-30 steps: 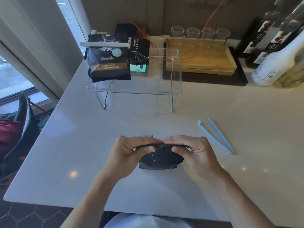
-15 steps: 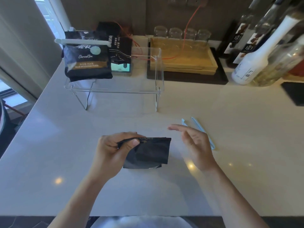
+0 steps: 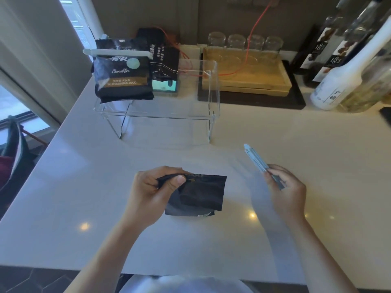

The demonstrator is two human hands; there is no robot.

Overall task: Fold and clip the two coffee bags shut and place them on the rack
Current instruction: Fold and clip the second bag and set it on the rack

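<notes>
on smooth countertop [image 3: 296, 166] — left hand [image 3: 152, 193] pinches folded black bag [image 3: 201, 195]

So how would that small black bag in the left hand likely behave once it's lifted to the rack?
The small black bag looks flat and creased, so probably light and floppy. Only the left hand pinches its folded top; released unclipped, that fold may spring open.

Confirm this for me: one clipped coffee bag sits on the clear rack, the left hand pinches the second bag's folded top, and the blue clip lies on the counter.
Not quite. In the head view the blue clip is in the right hand, lifted off the counter. The rest holds: a clipped coffee bag sits on the clear rack, and the left hand pinches the second bag at its folded top.
</notes>
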